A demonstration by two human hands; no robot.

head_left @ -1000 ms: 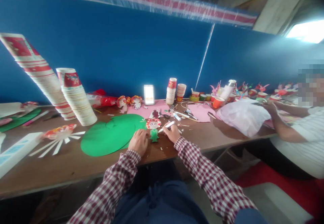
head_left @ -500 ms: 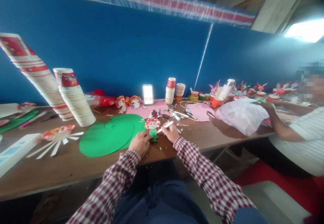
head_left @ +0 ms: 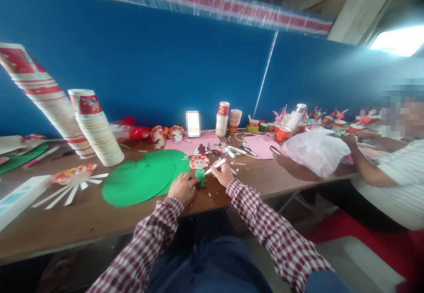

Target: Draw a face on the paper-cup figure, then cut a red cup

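Observation:
A small paper doll (head_left: 199, 165) lies on the brown table, with a red-and-orange trimmed head above a green body. The fingertips of my left hand (head_left: 182, 189) press on the left edge of its green body, the palm low over the tabletop. In my right hand (head_left: 225, 174) is a white marker pen (head_left: 217, 165), gripped like a pencil. Its tip points left, close to the doll's right side; whether it touches the paper I cannot tell. Large green paper rounds (head_left: 139, 182) lie just left of my left hand.
Tall paper cup stacks (head_left: 96, 129) lean at the left, near a paper cutout with white strips (head_left: 74, 180). Behind the doll are pink paper sheets (head_left: 261, 146), pens and scissors. To the right, a co-worker (head_left: 384, 165) sits by a white plastic bag (head_left: 318, 151).
The doll's green body looks slightly shifted and its head now sits closer against it. Both hands stay almost in place, the marker still in the right. The view has moved very slightly.

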